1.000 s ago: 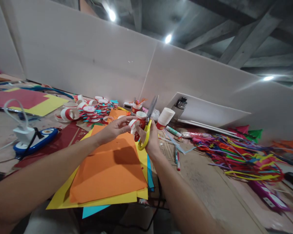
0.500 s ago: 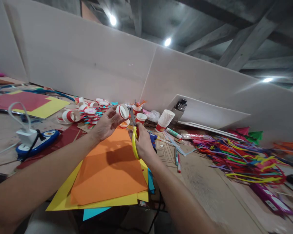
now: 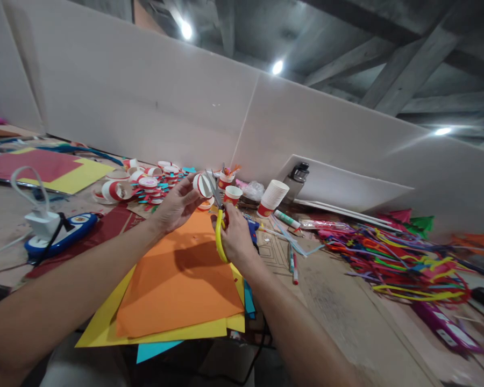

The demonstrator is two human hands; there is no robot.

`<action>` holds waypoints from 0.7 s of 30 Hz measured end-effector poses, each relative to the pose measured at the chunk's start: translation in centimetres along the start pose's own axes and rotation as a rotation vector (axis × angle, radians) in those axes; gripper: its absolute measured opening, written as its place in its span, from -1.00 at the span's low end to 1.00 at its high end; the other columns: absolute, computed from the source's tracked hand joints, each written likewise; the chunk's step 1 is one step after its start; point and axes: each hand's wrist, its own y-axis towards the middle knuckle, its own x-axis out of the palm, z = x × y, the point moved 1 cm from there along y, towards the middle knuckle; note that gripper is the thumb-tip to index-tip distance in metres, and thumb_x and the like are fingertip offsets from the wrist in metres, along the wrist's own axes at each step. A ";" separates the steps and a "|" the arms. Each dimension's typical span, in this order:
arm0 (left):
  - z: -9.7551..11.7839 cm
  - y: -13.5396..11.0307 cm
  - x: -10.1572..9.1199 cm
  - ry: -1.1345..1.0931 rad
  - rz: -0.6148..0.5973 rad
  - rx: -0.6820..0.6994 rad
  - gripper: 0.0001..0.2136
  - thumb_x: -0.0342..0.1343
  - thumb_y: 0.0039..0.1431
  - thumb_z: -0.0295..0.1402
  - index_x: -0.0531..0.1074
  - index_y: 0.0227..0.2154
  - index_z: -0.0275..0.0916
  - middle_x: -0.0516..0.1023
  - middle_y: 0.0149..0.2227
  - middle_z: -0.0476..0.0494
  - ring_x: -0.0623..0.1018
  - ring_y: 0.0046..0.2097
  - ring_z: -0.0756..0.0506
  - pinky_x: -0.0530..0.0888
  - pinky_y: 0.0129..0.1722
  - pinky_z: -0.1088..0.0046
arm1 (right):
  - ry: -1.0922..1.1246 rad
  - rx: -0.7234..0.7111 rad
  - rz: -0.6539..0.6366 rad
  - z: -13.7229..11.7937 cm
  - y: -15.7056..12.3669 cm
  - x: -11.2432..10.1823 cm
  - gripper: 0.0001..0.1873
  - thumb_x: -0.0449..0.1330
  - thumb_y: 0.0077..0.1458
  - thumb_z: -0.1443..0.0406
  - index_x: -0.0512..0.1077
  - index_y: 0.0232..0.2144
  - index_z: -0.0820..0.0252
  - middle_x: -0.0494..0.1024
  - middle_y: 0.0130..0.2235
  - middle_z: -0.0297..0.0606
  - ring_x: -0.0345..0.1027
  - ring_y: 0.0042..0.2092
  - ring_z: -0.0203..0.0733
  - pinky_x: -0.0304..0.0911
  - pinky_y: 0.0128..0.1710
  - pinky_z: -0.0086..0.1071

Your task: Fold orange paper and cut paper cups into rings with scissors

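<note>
Pinched in my left hand is a short red and white paper cup piece, its round side turned toward me. My right hand grips a pair of scissors with yellow handles. Their blades are spread and reach up to the cup piece's right rim. Whether they touch the paper inside it I cannot tell. Under both hands lies an orange paper sheet, on top of yellow paper. Just behind the scissors stands a paper cup.
Cut cup pieces with blue and red strips cluster behind my left hand. To the right are a stack of paper cups, a dark bottle and a heap of pipe cleaners. A blue power strip lies left.
The scissors have tipped left, and their blades now lie across the cup piece's right edge. The cup piece has turned slightly in my left hand.
</note>
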 end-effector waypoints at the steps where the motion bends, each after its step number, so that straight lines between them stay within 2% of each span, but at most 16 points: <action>1: 0.0 0.0 0.0 0.008 -0.004 0.003 -0.52 0.37 -0.11 -0.15 0.44 -0.08 -0.11 0.44 0.11 -0.14 0.45 0.11 -0.12 0.44 0.06 0.39 | -0.005 0.003 0.000 0.0 0.0 0.0 -0.68 0.06 0.15 0.21 0.32 -0.06 0.22 0.43 -0.21 -0.15 0.27 -0.20 -0.11 0.21 -0.13 -0.28; 5: 0.1 0.0 0.0 0.028 -0.016 0.016 -0.52 0.36 -0.11 -0.11 0.46 -0.10 -0.13 0.47 0.08 -0.15 0.46 0.11 -0.14 0.45 0.07 0.37 | -0.028 0.020 -0.007 -0.1 0.0 -0.1 -0.68 0.05 0.16 0.21 0.33 -0.06 0.21 0.45 -0.18 -0.13 0.29 -0.17 -0.10 0.21 -0.12 -0.28; 11: 0.3 0.0 0.0 0.009 0.003 0.008 -0.53 0.36 -0.11 -0.11 0.47 -0.11 -0.15 0.52 0.03 -0.13 0.49 0.06 -0.09 0.49 -0.01 0.48 | -0.077 0.040 -0.005 -0.2 -0.1 -0.3 -0.68 0.05 0.16 0.24 0.33 -0.03 0.18 0.47 -0.16 -0.13 0.32 -0.14 -0.09 0.22 -0.10 -0.27; 16: 0.6 0.1 -0.1 -0.033 0.039 -0.015 -0.54 0.36 -0.11 -0.11 0.48 -0.14 -0.19 0.55 -0.03 -0.13 0.54 -0.01 -0.07 0.53 -0.05 0.50 | -0.139 0.016 -0.005 -0.1 -0.1 -0.4 -0.66 0.04 0.18 0.24 0.33 0.00 0.19 0.47 -0.14 -0.11 0.33 -0.12 -0.07 0.21 -0.09 -0.28; 21: 0.8 0.2 -0.4 -0.025 0.084 -0.025 -0.55 0.34 -0.10 -0.09 0.48 -0.15 -0.19 0.58 -0.13 -0.10 0.57 -0.11 -0.05 0.56 -0.12 0.52 | -0.204 -0.011 -0.013 0.0 -0.1 -0.6 -0.66 0.03 0.17 0.27 0.34 -0.01 0.18 0.49 -0.16 -0.12 0.35 -0.20 -0.09 0.22 -0.18 -0.30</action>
